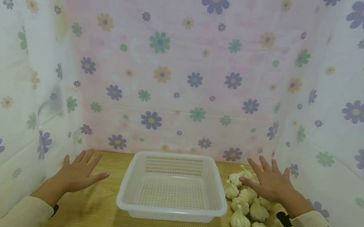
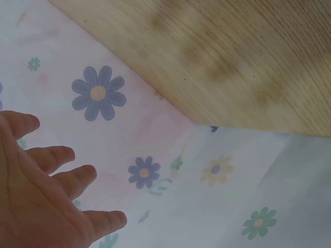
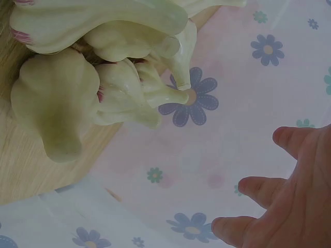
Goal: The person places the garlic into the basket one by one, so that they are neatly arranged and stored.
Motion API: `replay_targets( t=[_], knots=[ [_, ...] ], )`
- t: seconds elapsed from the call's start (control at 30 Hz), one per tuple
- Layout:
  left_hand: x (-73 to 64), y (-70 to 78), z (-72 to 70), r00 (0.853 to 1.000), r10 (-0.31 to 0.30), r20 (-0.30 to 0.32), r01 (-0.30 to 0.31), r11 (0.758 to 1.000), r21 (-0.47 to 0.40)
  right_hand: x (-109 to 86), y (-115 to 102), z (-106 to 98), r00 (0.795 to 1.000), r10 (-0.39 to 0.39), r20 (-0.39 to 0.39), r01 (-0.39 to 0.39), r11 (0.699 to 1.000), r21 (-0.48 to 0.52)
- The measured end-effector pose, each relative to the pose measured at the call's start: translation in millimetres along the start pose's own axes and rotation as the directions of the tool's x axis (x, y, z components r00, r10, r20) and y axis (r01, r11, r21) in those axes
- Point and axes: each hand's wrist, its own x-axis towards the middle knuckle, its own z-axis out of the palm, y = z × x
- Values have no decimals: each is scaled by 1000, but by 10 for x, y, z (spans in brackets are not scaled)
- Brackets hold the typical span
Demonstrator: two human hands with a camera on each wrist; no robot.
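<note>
A white plastic basket (image 1: 171,213) with a slotted floor and walls stands in the middle of the wooden table, nothing inside it. To its right lies a pile of pale garlic bulbs (image 1: 259,212), some with purplish root ends; the right wrist view shows several garlic bulbs (image 3: 54,98) up close. My right hand (image 1: 271,180) hovers over the far part of the pile, fingers spread and holding nothing. Left of the basket, my left hand (image 1: 79,173) is held over the table's left side, fingers spread, also with nothing in it.
The wooden table (image 1: 98,215) meets a flower-printed cloth (image 1: 184,91) at the back. Similar cloth walls rise on the left (image 1: 12,110) and the right (image 1: 345,145). A table corner (image 2: 194,116) shows in the left wrist view.
</note>
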Motion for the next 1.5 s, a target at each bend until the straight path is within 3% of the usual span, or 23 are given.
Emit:
replay_targets(
  t=[0.23,0.47,0.77,0.93,1.5],
  knots=[
    [29,9,2,1000,0,4,0,1000,-9,-7,29,-18,1000,6,6,-6,1000,20],
    [39,122,10,999,30,-25,-33,992,-124,-79,68,-14,1000,0,-5,1,998,65],
    [81,281,130,996,51,-67,-66,969,-237,-179,94,16,999,8,-31,-4,993,114],
    [110,356,174,996,54,-70,-69,968,-240,-203,102,26,999,13,-33,-9,993,115],
    [210,603,189,996,54,-69,-61,992,-114,-334,175,27,999,31,-19,-29,994,103]
  ],
)
